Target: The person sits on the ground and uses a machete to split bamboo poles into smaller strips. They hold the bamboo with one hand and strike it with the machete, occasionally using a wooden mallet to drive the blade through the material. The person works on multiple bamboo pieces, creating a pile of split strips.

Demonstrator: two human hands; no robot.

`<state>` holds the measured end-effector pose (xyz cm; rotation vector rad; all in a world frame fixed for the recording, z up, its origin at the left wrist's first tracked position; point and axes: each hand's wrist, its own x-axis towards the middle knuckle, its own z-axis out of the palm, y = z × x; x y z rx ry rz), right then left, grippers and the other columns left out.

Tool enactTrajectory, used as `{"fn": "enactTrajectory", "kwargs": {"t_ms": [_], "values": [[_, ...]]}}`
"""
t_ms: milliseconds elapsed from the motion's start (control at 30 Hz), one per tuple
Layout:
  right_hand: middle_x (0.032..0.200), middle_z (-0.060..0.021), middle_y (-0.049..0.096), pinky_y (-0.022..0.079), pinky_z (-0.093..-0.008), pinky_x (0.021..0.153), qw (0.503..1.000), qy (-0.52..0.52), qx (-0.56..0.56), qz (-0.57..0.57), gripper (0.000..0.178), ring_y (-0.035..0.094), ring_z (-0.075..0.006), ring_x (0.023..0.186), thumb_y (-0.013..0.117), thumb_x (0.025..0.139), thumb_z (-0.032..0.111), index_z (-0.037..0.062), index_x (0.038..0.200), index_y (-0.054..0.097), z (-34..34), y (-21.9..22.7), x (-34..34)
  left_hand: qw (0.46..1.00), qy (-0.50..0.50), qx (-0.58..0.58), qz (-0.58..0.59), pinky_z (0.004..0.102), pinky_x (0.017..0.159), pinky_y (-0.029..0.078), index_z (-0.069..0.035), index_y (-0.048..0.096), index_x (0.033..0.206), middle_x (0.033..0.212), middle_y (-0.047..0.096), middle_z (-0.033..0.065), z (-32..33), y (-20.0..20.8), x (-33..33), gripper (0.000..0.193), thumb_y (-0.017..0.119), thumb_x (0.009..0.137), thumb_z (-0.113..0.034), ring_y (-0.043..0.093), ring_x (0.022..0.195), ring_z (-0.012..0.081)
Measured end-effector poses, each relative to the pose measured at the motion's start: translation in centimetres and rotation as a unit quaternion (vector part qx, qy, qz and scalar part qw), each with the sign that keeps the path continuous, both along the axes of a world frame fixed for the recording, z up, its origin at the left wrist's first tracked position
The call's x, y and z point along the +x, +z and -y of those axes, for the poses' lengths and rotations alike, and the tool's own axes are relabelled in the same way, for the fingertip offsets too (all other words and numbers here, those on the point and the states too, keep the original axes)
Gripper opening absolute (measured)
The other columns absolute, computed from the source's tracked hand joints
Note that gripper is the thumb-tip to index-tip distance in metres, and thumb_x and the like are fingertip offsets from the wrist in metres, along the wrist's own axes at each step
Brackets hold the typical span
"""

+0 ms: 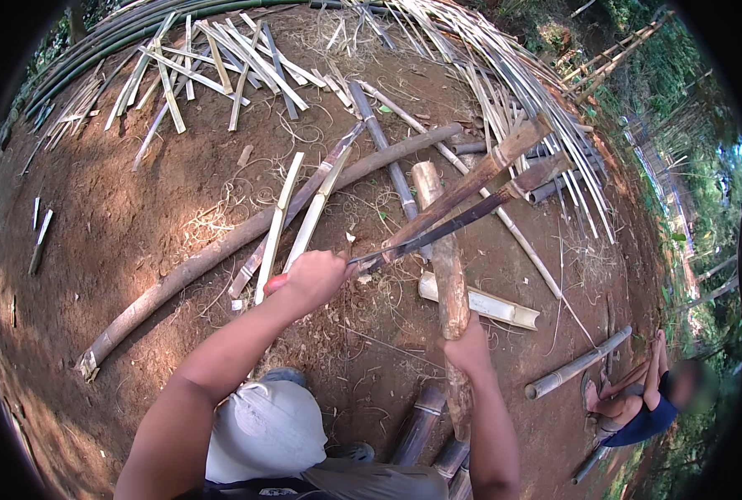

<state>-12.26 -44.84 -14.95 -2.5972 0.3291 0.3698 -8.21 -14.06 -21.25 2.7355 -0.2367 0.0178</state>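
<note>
My left hand is closed round the red handle of a machete, its long dark blade pointing to the right. Along the blade lies a brown bamboo pole, parted into two lengths at its far end, with the blade between them. A thick wooden stick, partly stripped of bark, is gripped by my right hand. The stick stands upright in the picture and crosses by the blade; whether they touch, I cannot tell. Just right of the stick lies a halved bamboo piece.
A long log runs diagonally across the dirt. Pale bamboo strips lean near it, and more strips lie scattered at the back. Cut poles are at the right, where another person sits. A white cloth covers my knee.
</note>
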Motion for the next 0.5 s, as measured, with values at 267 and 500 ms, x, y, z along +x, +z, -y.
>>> {"fn": "enactTrajectory", "kwargs": {"t_ms": [267,500], "values": [[0.103,-0.0157,0.071,0.053,-0.0359,0.089,0.986,-0.034,0.108,0.122,0.067,0.069,-0.0264,0.092,0.076,0.067,0.008,-0.0014,0.130,0.056,-2.0,1.4,0.0,0.999,0.017,-0.042,-0.009,0.0508,0.060,0.057,-0.005,0.065,0.096,0.064,0.067,0.0175,-1.5,-4.9,0.5,0.044,0.047,0.106,-0.045,0.069,0.063,0.0388],[0.128,-0.0187,0.058,0.052,-0.0374,0.093,0.851,-0.069,0.137,0.502,0.081,0.062,-0.0275,0.112,0.073,0.074,-0.001,-0.0042,0.147,0.037,-1.4,5.6,0.1,0.997,0.009,-0.046,-0.059,0.0507,0.064,0.057,-0.003,0.062,0.099,0.069,0.068,0.0178,-2.9,-5.2,-0.5,0.044,0.047,0.106,-0.044,0.070,0.068,0.0382]]}}
